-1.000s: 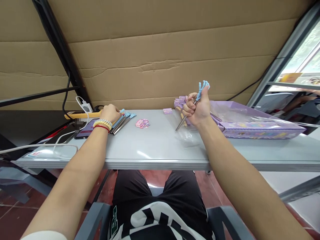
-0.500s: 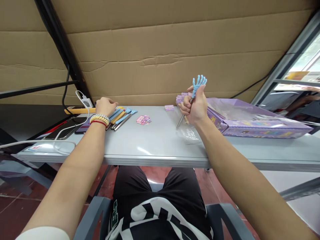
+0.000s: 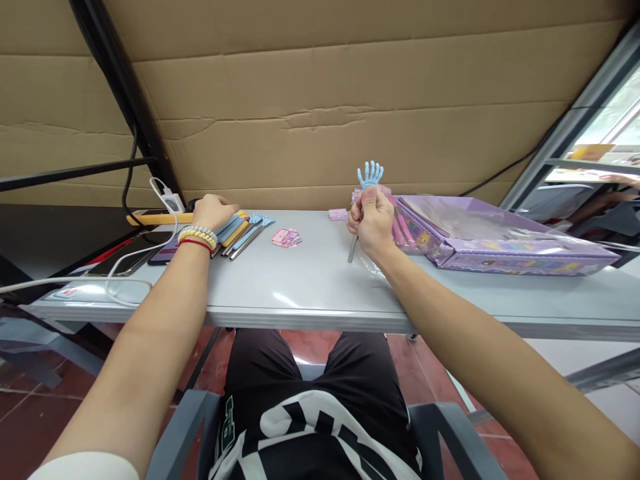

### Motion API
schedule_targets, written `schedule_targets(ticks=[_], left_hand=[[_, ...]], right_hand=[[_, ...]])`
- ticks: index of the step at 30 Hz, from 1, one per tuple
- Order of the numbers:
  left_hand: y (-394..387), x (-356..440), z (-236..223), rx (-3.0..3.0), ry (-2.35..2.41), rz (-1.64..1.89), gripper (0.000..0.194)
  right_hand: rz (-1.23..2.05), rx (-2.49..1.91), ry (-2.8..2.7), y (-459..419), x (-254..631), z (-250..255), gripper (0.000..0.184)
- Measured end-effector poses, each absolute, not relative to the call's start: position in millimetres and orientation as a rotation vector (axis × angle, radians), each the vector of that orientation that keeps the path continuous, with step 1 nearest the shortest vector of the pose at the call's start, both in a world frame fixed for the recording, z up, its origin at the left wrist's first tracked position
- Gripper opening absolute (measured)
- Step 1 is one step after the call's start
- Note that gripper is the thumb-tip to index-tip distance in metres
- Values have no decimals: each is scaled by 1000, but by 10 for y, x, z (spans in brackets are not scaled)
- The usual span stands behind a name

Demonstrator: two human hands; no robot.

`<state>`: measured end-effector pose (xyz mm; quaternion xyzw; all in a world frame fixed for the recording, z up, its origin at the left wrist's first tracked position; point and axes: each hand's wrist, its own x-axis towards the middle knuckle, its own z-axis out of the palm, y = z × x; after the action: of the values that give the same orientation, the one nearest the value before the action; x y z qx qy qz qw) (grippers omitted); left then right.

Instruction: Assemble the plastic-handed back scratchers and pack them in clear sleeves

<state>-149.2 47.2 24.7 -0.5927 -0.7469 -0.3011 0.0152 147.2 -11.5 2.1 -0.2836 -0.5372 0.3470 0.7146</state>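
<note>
From my distant place I see the right hand (image 3: pixel 373 220) with its grip clenched around the blue hand-shaped stick (image 3: pixel 371 175), which stands nearly upright above the bench (image 3: pixel 300 287), its metal rod (image 3: pixel 352 251) pointing down. I would hold firmly just under the blue part, so its thin tips do not bend. The left hand (image 3: pixel 213 212) is at the bundle of sticks (image 3: pixel 240 235) (whether its grip has taken one, I cannot tell). Pink cards (image 3: pixel 287 238) lie between the hands; the pink handles (image 3: pixel 403 230) and purple box (image 3: pixel 520 248) could limit movement on the right
</note>
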Motion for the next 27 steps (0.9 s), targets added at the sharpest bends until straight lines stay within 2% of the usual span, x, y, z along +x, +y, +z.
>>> schedule_targets(ticks=[5, 9, 13, 16, 20, 24, 25, 27], left_hand=[[409, -1349, 259, -1869, -2180, -1087, 37], [239, -915, 213, -2252, -1775, -1226, 41], [36, -445, 93, -2792, -1292, -989, 46], [-68, -241, -21, -2932, -1021, -729, 43], [-113, -155, -123, -2881, -1015, -611, 26], [-93, -178, -134, -2801, -1148, -648, 17], [-88, -186, -131, -2776, -1172, -682, 16], [-85, -194, -129, -2738, -1187, -769, 27]], right_hand=[[800, -648, -1124, -96, 1490, 40, 46], [841, -623, -967, -54, 1465, 88, 39], [980, -654, -873, -36, 1429, 95, 34], [1065, -660, -859, -63, 1394, 68, 35], [1086, -668, -941, -94, 1382, 36, 36], [1022, -734, -1112, -72, 1441, 15, 43], [1015, -736, -1152, -67, 1456, 12, 44], [1011, -727, -1213, -68, 1470, 10, 47]])
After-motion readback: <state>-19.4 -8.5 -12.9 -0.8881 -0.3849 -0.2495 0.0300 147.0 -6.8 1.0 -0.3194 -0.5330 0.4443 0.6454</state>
